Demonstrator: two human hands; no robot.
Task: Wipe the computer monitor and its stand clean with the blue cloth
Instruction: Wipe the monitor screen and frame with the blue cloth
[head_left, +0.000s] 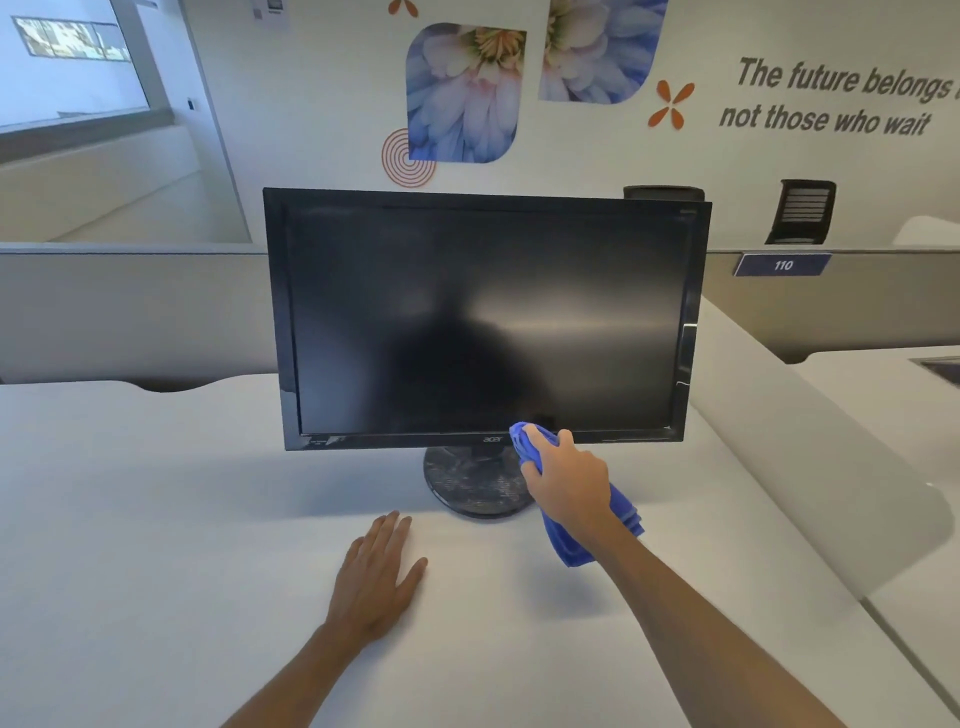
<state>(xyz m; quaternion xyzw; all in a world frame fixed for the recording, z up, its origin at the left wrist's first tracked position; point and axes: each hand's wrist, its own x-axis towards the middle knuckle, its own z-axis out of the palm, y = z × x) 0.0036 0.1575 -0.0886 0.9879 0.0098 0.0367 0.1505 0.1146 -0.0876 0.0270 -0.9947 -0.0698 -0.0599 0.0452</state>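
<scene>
White laminate makes up the desk, which carries everything here. On it stands the black monitor, upright and facing the person, its dark screen showing a pale sheen across the right half and no obvious smears, though dust would be too fine to tell. Below it sits the round stand, whose base looks streaky and scuffed with grey marks; that reads as not yet wiped. My judgement is that the screen may be largely done or well under way, the lower bezel is the part in hand, and the stand base is left, along with the back, which is hidden.

The blue cloth is bunched up, its upper end pressed to the bottom edge of the monitor just right of the logo, its tail hanging down beneath the wrist. The right hand grips it, fingers curled round the wad, thumb on the left side of it. The left hand lies flat on the desk in front of the stand, fingers straight and together, holding nothing
</scene>
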